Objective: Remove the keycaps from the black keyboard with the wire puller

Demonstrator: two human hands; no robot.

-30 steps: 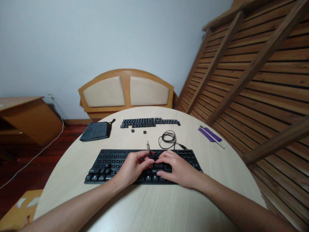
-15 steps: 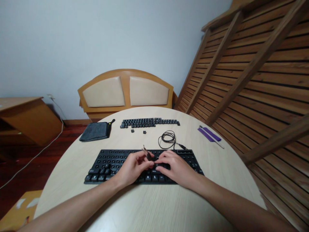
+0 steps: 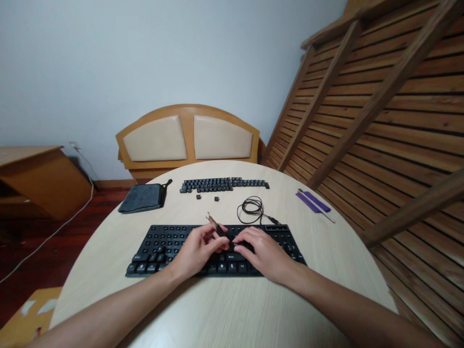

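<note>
holding a slim tool (image 3: 219,229) in the head view, you have your left hand (image 3: 194,249) curled with thumb and fingers pinching its dark handle, and its pronged end pokes up and away toward the far left. your right hand (image 3: 266,253) is just beside the left one, fingers bent and their tips close to the thumb; you cannot tell from here whether they pinch something small, as the spot between the two hands is dark and partly covered. both hands are over the middle of the black keyboard (image 3: 232,267), which lies flat on the near part of the pale round counter (image 3: 224,309). the keyboard's upper left shows small square stems, while keycaps sit along its bottom edge. beyond it you have tight rows of black keycaps (image 3: 208,184), with two loose keycaps (image 3: 216,198) just in front of them. a coiled black cable (image 3: 261,210) lies behind the keyboard, right of the middle, its plug (image 3: 274,220) near the back edge. far left is a folded dark grey cloth (image 3: 140,198); far right, a thin metal rod (image 3: 327,216) rests across purple strips (image 3: 316,201)
</note>
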